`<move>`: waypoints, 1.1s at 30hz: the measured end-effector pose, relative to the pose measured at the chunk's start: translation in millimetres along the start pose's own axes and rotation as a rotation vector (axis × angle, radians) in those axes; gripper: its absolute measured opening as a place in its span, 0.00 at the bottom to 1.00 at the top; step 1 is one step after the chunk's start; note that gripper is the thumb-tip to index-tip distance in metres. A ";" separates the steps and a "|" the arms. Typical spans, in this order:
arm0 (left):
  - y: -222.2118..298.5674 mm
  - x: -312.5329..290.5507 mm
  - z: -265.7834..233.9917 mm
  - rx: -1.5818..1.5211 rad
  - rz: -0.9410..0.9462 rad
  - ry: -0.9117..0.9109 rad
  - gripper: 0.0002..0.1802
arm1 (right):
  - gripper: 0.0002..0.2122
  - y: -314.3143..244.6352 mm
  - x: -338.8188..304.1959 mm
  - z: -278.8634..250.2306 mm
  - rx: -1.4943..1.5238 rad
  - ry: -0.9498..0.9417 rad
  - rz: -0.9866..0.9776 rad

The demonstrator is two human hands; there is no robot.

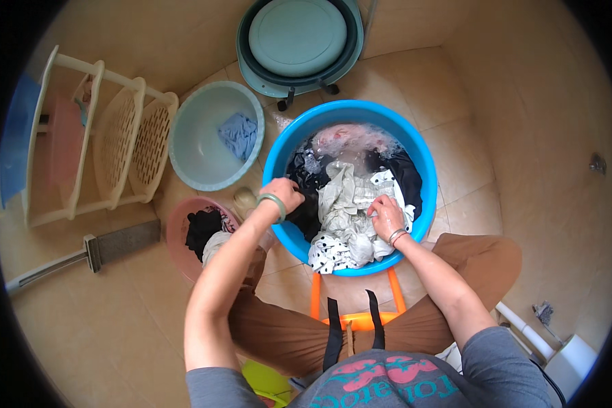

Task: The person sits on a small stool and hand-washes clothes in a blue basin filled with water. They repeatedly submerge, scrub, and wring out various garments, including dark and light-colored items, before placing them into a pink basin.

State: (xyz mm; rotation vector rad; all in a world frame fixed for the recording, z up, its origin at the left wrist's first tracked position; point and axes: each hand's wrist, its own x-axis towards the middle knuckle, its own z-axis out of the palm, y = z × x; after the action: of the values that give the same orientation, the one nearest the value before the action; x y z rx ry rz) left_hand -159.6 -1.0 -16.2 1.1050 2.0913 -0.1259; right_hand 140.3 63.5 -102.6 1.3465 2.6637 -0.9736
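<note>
Your left hand is over the left rim of the round, bright-blue plastic basin; its fingers curl just inside that edge, beside the black wet cloth, and whether they grip it cannot be told. Your right hand has bent fingers touching the crumpled off-white cloth; a firm grip cannot be confirmed. That cloth lies between both sets of fingers. Nearer you, the white cloth with black dots overlaps the front rim. Beyond your fingers, suds cover pale-pink fabric. Left of your left fingers, the round pale-green plastic basin and small round pink basin limit sideways room; right of your right fingers, beige tiled floor shows past the rim.
</note>
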 end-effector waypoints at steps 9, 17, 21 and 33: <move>48.0 -69.3 -109.9 -1.049 0.146 -0.137 0.15 | 0.33 -50.6 28.9 -36.6 0.421 0.003 -0.128; 85.5 -80.0 -141.2 -1.194 0.390 -0.303 0.19 | 0.17 -101.4 76.0 -126.0 1.586 -0.219 0.058; 73.6 -59.4 -115.6 -1.079 0.193 -0.175 0.24 | 0.06 -71.7 76.1 -149.6 1.787 -0.143 0.068; 29.4 49.2 24.1 -1.429 -0.043 0.086 0.08 | 0.04 -25.7 102.3 -81.4 1.981 -0.176 0.284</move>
State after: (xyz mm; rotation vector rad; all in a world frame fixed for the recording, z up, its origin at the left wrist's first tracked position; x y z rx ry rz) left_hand -140.7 40.5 -58.5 0.1551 1.6029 1.2106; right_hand 78.5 169.5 -50.8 1.1713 0.5529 -3.4234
